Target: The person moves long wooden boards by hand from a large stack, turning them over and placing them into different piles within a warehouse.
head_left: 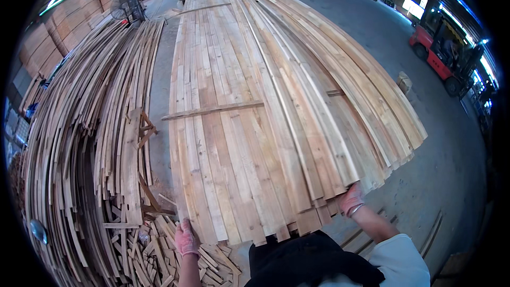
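A broad layer of long pale wooden planks (212,154) stretches away in front of me, their near ends uneven. At its near left corner my left hand (186,238), in a pink work glove, is closed at the edge of the outermost plank; part of the grip is hidden. My right hand (350,201), gloved alike, is closed round the near end of a plank (340,159) in the raised right-hand pile, its fingertips out of sight under the wood. More planks overlap in a fan on that side. A thin wooden crosspiece (223,109) lies across the left planks.
Left of the planks stands a large stack of narrow strips (74,127), with a wooden trestle (146,130) beside it. Short offcuts (154,250) are heaped near my left hand. A red forklift (438,56) is on the grey floor at far right. A fan (125,6) stands far left.
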A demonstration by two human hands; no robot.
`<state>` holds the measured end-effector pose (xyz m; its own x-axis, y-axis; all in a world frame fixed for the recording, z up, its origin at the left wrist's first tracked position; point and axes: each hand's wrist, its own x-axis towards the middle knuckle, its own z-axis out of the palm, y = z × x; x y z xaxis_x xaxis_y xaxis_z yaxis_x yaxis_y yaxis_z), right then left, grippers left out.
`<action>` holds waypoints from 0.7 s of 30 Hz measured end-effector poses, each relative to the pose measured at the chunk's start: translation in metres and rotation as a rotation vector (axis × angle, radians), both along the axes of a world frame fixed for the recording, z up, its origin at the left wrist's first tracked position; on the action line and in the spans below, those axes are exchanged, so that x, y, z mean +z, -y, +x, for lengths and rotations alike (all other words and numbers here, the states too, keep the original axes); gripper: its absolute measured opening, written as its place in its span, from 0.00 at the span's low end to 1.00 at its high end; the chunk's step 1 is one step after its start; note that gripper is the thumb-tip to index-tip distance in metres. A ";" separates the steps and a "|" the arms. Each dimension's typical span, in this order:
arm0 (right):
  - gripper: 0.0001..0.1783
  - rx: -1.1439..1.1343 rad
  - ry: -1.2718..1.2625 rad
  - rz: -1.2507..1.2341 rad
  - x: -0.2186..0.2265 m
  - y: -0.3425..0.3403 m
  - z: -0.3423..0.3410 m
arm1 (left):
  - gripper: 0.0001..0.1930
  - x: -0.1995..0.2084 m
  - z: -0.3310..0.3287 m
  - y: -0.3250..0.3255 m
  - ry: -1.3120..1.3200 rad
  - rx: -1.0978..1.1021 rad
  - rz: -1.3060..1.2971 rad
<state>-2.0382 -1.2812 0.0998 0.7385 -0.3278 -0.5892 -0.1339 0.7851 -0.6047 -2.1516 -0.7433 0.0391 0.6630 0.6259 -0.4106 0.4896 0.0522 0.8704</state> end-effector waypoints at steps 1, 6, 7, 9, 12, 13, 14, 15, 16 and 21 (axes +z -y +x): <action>0.30 0.003 -0.029 0.022 -0.023 -0.009 -0.004 | 0.31 0.005 0.002 0.005 0.020 -0.015 0.076; 0.21 0.324 -0.065 -0.206 -0.056 -0.115 -0.016 | 0.33 -0.012 -0.015 -0.011 0.086 0.023 0.212; 0.20 0.315 -0.119 -0.166 -0.112 -0.118 -0.023 | 0.33 -0.015 -0.011 -0.010 0.099 0.003 0.221; 0.18 0.335 -0.198 -0.113 -0.215 -0.122 -0.036 | 0.34 -0.001 0.002 0.002 0.126 -0.033 0.173; 0.17 0.608 -0.106 -0.153 -0.166 -0.187 -0.042 | 0.33 -0.005 -0.003 0.000 0.228 0.050 0.117; 0.16 0.669 -0.099 -0.100 -0.129 -0.195 -0.042 | 0.31 0.010 -0.001 0.007 0.138 0.030 0.110; 0.16 0.753 -0.059 -0.075 -0.097 -0.196 -0.039 | 0.30 0.028 0.001 0.014 0.047 0.000 0.103; 0.16 0.857 0.013 -0.072 -0.065 -0.192 -0.035 | 0.28 0.038 0.006 0.019 -0.046 -0.030 0.101; 0.15 0.962 0.089 -0.104 -0.034 -0.181 -0.029 | 0.25 -0.005 -0.003 -0.002 0.134 0.058 -0.021; 0.15 1.003 0.114 -0.607 0.052 -0.033 -0.015 | 0.26 -0.016 -0.002 -0.002 0.052 0.022 0.134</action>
